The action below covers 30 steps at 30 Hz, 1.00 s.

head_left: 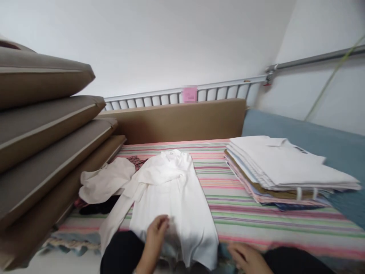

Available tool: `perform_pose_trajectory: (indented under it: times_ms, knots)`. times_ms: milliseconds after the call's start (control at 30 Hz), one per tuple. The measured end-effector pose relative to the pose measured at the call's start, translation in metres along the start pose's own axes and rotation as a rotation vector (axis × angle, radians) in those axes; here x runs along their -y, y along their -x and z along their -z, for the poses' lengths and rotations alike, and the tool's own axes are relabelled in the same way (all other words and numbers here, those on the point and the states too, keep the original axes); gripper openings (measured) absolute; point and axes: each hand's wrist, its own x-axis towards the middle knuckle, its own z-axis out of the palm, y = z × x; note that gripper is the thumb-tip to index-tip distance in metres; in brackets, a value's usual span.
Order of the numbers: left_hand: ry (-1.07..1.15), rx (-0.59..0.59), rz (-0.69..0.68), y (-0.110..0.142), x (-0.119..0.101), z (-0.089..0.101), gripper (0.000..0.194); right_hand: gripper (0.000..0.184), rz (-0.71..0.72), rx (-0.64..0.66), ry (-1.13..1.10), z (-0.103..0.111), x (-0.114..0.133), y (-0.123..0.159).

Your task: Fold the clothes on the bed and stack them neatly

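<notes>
Striped cover [213,182], shirt [171,186] (white) beneath left hand [158,227]

Head view: L hand [157,228] over lower part of white shirt [173,190], shirt flat on striped cloth [228,224]. R hand [245,257] just beside hem, apart. Folded clothes stack [282,163] on R side, cushions [48,129] piled L.

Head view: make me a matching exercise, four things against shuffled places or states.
Things
1. white shirt
2. folded clothes
3. thick cushions
4. radiator

Places or states
A. stacked at the left edge
B. spread out, near the middle
C. mounted along the far wall
D. neat pile at the right, white on top

Pairs: 1-B, 2-D, 3-A, 4-C
</notes>
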Motion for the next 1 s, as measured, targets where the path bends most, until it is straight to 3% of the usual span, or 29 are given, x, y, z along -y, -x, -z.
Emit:
perform_pose_trajectory:
  times_ms: [67, 100, 167, 233, 400, 567, 700, 867, 1000]
  knots:
    - [0.293, -0.254, 0.134, -0.018, -0.018, 0.034, 0.028, 0.034, 0.045, -0.053, -0.044, 0.015, 0.016, -0.025]
    - [0.437, -0.324, 0.194, -0.026, -0.025, 0.048, 0.028, 0.033, 0.067, -0.079, -0.049, 0.021, 0.024, -0.039]
    - [0.642, -0.352, 0.277, -0.042, -0.036, 0.067, 0.023, 0.033, 0.122, -0.124, -0.034, 0.027, 0.041, -0.067]
    - [0.721, -0.317, 0.336, -0.059, -0.041, 0.074, 0.016, 0.035, 0.170, -0.149, 0.010, 0.030, 0.057, -0.093]
    - [0.766, -0.256, 0.381, -0.116, -0.035, 0.064, 0.013, 0.040, 0.241, -0.200, 0.133, 0.026, 0.086, -0.156]
    - [0.830, -0.331, 0.336, -0.164, -0.011, 0.047, 0.009, 0.044, 0.173, -0.275, 0.335, 0.015, 0.099, -0.228]
    - [0.883, -0.367, 0.366, -0.178, -0.012, 0.040, 0.009, 0.045, 0.146, -0.274, 0.449, 0.003, 0.104, -0.284]
    - [0.987, -0.405, 0.367, -0.192, -0.035, 0.045, 0.011, 0.045, 0.117, -0.247, 0.554, -0.007, 0.110, -0.340]
    - [0.930, -0.459, 0.238, -0.194, -0.046, 0.042, 0.018, 0.050, 0.100, -0.251, 0.596, -0.016, 0.110, -0.367]
